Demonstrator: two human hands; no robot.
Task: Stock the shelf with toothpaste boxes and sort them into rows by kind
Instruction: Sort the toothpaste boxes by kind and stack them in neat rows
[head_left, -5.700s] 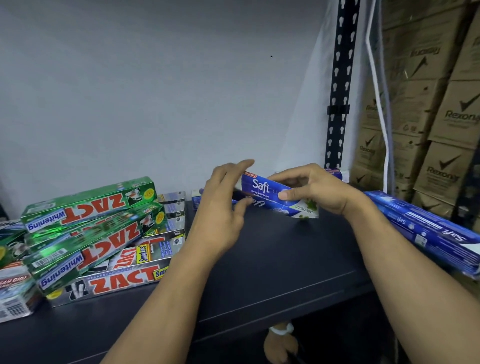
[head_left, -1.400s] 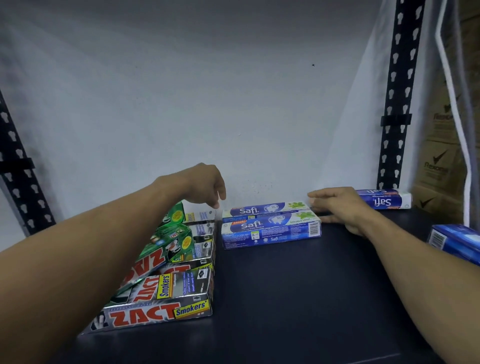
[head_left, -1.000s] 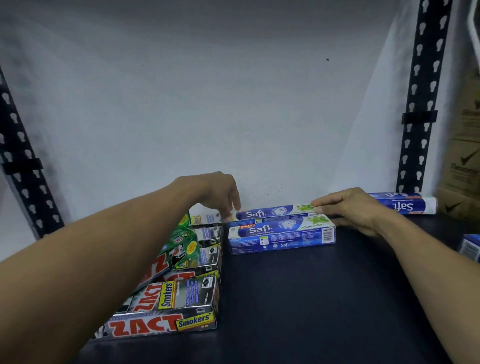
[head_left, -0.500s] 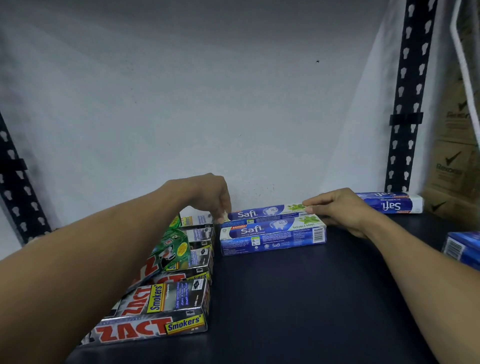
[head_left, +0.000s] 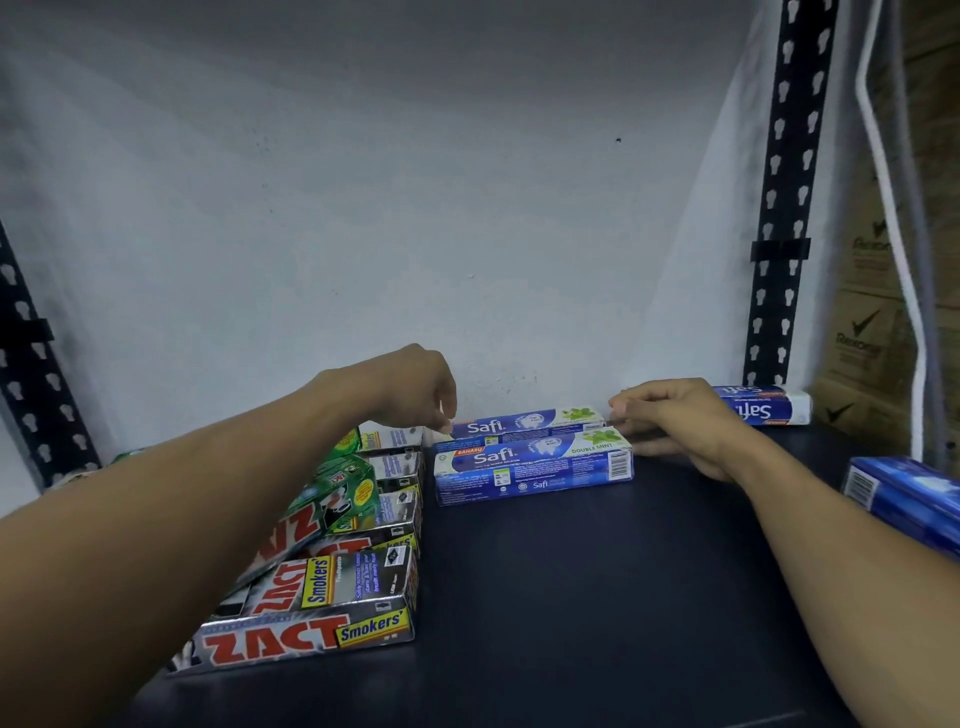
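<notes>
Toothpaste boxes lie flat on a dark shelf (head_left: 571, 597), sorted by kind. Nearest us on the left is a row of silver boxes (head_left: 311, 631), with green boxes (head_left: 343, 493) stacked on top of them farther back. At the right edge a blue box (head_left: 904, 499) sticks into view. Farther back, in the middle, two blue and white boxes lie side by side: the front box (head_left: 532, 467) and, touching it, the rear box (head_left: 524, 423) against the white wall (head_left: 415, 208). Our left hand (head_left: 410, 387) reaches over the green boxes, fingers curled down onto the rear box's left end; we cannot tell whether it pinches. Our right hand (head_left: 675, 415) rests fairly straight fingers against the right ends of both boxes, gripping nothing. Behind that hand lies another blue and white box (head_left: 763, 408), beside a black slotted post (head_left: 784, 208) and brown cartons (head_left: 862, 343).
</notes>
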